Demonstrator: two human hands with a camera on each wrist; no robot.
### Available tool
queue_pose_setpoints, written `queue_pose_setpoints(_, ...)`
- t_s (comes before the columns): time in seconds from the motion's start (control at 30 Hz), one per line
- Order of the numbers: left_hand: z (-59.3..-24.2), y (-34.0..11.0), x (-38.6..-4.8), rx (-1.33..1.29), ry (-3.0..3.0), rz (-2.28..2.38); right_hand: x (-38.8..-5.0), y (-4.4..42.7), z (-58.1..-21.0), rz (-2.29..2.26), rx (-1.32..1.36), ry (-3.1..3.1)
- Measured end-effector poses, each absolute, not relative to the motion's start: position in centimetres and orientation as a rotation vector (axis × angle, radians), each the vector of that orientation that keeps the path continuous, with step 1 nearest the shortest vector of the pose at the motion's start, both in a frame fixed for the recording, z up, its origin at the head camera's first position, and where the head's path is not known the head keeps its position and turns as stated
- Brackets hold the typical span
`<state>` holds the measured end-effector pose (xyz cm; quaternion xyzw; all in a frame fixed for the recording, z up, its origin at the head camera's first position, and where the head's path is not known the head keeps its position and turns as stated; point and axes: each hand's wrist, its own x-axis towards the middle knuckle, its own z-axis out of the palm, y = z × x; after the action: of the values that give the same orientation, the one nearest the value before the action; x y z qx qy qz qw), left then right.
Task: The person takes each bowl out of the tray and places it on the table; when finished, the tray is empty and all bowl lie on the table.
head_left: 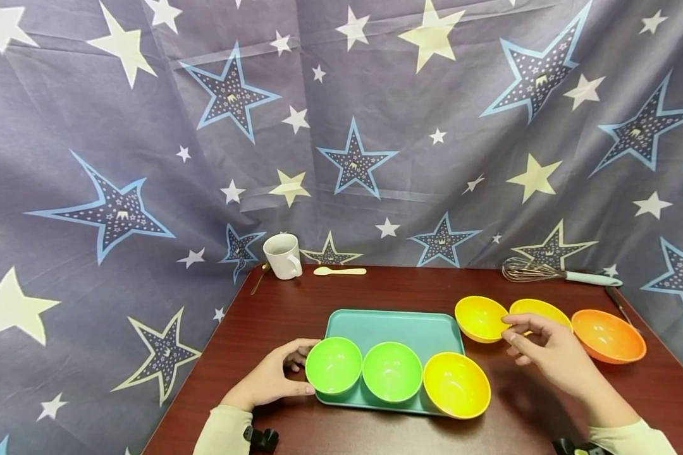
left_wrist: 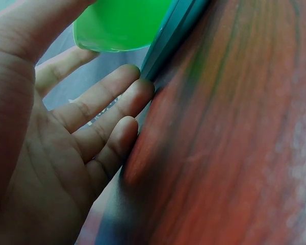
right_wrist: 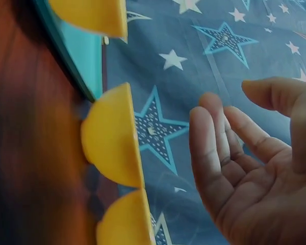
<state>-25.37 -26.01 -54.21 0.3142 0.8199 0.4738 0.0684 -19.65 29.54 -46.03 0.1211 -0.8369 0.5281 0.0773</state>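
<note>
Overhang raises doubts at the corner

Left hand, fingers spread, frames the left green bowl, fingertips at the edge of the teal tray; from my remote post I cannot tell whether it touches the bowl. A careless shove there, I judge, could drive that bowl into the middle green bowl and on into the front yellow bowl, whose rim juts past the tray's right front corner and might tip off. The right hand, raised, fingers loosely bent, thumb apart, holds nothing near the rear yellow bowl and a half-hidden yellow bowl beside it. I fear a low sweep knocking those against the orange bowl. Beyond, a whisk and white mug look safe to me.
</note>
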Motion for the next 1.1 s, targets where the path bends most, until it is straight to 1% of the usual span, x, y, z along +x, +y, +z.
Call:
queue_pose_setpoints(0.27,-54.2,-25.9,-25.3,0.925,2.472,1.421,-19.6,28.1,-46.9,1.678,0.405,-2.614)
queue_pose_setpoints(0.5,-54.4,-26.0,-25.5,0.930,2.475,1.412,-19.6,28.1,-47.8,1.728,0.510,-2.663)
queue_pose_setpoints(1.1,-54.3,-26.0,-25.4,0.938,2.475,1.415,-19.8,27.4,-49.0,1.853,0.514,-2.736)
